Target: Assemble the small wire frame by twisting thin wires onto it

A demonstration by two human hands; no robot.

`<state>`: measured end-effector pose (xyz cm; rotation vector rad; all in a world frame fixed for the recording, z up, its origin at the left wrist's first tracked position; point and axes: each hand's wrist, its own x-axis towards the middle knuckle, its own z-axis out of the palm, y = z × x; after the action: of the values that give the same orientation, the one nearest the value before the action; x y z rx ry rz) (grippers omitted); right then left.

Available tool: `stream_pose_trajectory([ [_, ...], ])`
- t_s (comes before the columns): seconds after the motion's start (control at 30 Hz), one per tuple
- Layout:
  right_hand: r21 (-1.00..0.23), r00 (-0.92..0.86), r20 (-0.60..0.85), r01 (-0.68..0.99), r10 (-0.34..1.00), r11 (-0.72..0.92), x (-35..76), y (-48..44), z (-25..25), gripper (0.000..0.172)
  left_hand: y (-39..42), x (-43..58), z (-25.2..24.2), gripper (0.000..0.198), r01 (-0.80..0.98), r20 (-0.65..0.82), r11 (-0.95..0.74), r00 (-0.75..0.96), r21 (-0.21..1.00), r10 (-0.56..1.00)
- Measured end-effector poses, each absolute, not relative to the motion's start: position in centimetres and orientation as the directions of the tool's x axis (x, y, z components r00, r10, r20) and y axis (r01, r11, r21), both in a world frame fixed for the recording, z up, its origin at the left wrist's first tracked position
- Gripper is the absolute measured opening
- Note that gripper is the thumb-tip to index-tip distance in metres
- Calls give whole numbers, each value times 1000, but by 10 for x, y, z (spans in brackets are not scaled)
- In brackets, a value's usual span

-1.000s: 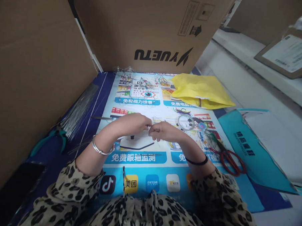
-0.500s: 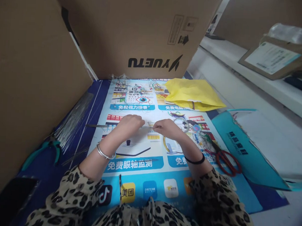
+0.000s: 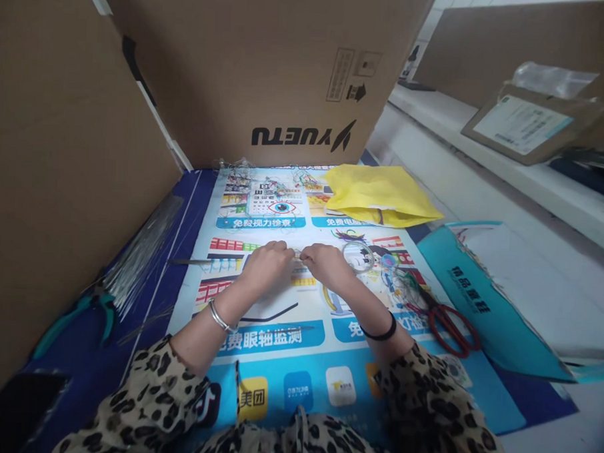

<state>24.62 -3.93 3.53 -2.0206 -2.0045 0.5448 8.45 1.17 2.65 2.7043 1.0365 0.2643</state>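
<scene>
My left hand (image 3: 270,268) and my right hand (image 3: 325,264) are close together over the printed poster (image 3: 188,302), fingers pinched. Something thin and pale seems to be between the fingertips, too small to name. Left of my left hand, a thin grey rod-like piece (image 3: 193,262) points outward; whether the hand touches it is hidden. A clear ring (image 3: 344,255), like a roll of tape, lies just beyond my right wrist. Red-handled scissors (image 3: 450,330) rest to the right, beside tangled thin coloured strands (image 3: 404,282).
Cardboard panels (image 3: 228,83) stand behind and at left. A bundle of thin wires (image 3: 145,260), teal-handled pliers (image 3: 101,301) and a dark flat object (image 3: 18,408) lie left. A yellow bag (image 3: 383,193) and a teal torn sheet (image 3: 469,287) sit right.
My hands have come closer together, narrowing the gap between the fingertips. The view has shifted slightly; the things on the table appear to lie where they were.
</scene>
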Motion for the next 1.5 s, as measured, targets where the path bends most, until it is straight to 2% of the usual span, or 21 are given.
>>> stream_pose_trajectory([
  [0.17, -677, 67, -87, 728, 994, -108, 252, -36, 29, 13, 22, 87, 18, 20, 607, 91, -560, 628, 564, 773],
  [0.3, -853, 100, -122, 499, 987, -156, 252, -33, 19, 17, 27, 90, 3, 16, 508, 24, -354, 547, 785, 837],
  [0.43, -923, 124, -145, 339, 982, -179, 248, -31, 11, 20, 27, 95, -11, 17, 372, -37, -171, 490, 912, 871],
  [0.57, -932, 164, -155, 303, 974, -199, 247, -27, 4, 15, 26, 97, -18, 16, 269, -62, -78, 475, 960, 878],
  [0.7, -902, 230, -137, 372, 963, -217, 251, -25, 1, 7, 24, 102, -23, 13, 239, -66, -50, 454, 970, 889],
  [0.97, -792, 231, -124, 563, 965, -237, 249, -27, 8, 4, 25, 108, -27, 8, 260, -40, -76, 412, 963, 910],
  [1.2, -587, 277, -76, 764, 958, -268, 250, -26, 14, 7, 25, 109, -26, 10, 283, -15, -117, 424, 952, 906],
  [1.37, -438, 291, -92, 847, 952, -301, 250, -24, 9, 14, 28, 106, -25, 7, 275, -10, -124, 441, 954, 897],
  [1.5, -333, 244, -107, 905, 964, -266, 253, -25, 16, 20, 32, 100, -22, 9, 276, -31, -89, 403, 957, 915],
])
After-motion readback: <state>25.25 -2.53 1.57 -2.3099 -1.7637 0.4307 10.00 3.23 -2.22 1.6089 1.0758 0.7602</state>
